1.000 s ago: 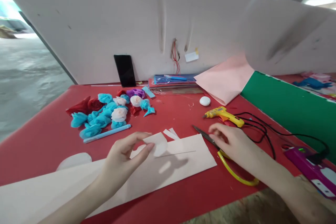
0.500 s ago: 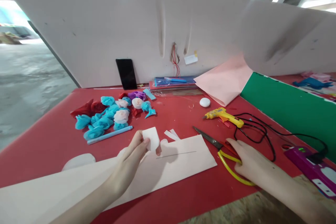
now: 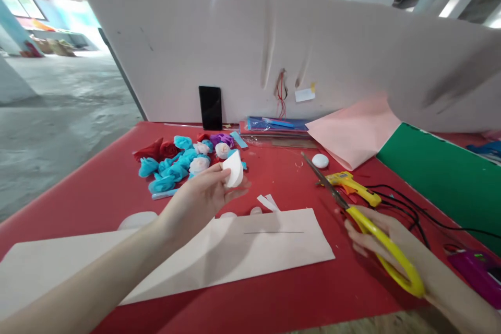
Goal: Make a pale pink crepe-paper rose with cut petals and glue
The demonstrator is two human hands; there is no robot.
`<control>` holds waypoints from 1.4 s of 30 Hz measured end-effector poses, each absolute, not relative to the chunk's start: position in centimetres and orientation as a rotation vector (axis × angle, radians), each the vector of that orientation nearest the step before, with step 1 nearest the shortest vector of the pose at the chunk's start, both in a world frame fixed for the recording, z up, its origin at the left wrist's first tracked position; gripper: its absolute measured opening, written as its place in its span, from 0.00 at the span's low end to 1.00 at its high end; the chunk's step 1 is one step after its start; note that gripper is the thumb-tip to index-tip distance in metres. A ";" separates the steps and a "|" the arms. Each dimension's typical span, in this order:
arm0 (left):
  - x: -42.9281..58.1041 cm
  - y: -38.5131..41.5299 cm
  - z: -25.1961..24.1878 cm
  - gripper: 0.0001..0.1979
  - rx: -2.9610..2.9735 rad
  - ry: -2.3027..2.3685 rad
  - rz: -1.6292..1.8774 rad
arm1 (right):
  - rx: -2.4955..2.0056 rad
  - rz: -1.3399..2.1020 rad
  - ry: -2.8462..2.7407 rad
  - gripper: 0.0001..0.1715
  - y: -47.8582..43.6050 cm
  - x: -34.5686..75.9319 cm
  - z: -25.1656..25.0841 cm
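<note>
My left hand (image 3: 207,188) pinches a small white paper piece (image 3: 234,169) with a curved edge, held above the table. In my right hand (image 3: 376,232) is a pair of scissors (image 3: 366,224) with yellow handles, lifted off the table and pointing away to the upper left. Its dark blades look closed. Below my hands lies a long pale pink paper strip (image 3: 274,250) with a pencil line drawn near its right end. Beyond the strip's far edge are narrow white paper scraps (image 3: 268,202) and a rounded pale piece (image 3: 138,220).
Blue, red, white and purple paper flowers (image 3: 172,169) are heaped at the left. A yellow glue gun (image 3: 360,190) with a black cord lies at the right near a white egg-shaped object (image 3: 320,160). A phone (image 3: 210,108) leans on the back panel; a purple power strip (image 3: 475,276) sits far right.
My right hand has picked the scissors up from the table. My left hand has raised the white paper piece and turned it. The view has swung to the left.
</note>
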State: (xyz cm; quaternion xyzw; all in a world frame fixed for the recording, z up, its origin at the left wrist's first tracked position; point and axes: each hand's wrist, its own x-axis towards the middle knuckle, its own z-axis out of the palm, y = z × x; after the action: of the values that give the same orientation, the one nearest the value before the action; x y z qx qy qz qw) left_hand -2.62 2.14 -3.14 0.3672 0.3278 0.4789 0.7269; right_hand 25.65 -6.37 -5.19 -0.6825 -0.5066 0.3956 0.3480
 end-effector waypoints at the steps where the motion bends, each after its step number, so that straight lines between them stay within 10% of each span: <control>1: -2.6 2.5 -2.7 0.11 0.792 0.713 1.059 | -1.638 1.208 -1.227 0.16 -5.9 24.6 -4.9; 16: -4.1 5.1 -2.2 0.12 0.723 0.684 1.313 | -0.622 2.136 -1.241 0.24 -2.5 15.4 -3.3; 27: -3.3 4.4 -2.5 0.06 0.973 0.701 1.342 | -0.796 2.187 -1.307 0.35 -2.6 16.2 -2.5; 42: -5.1 4.7 -2.6 0.05 1.318 0.754 1.185 | -0.723 2.189 -1.334 0.25 -3.0 16.8 -1.7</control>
State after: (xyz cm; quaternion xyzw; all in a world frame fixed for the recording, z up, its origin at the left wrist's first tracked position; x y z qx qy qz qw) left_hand -5.14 4.75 -2.62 0.5617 0.3213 0.5051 0.5711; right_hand 16.78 -2.99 -1.72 -0.2636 -0.4867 0.7985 0.2368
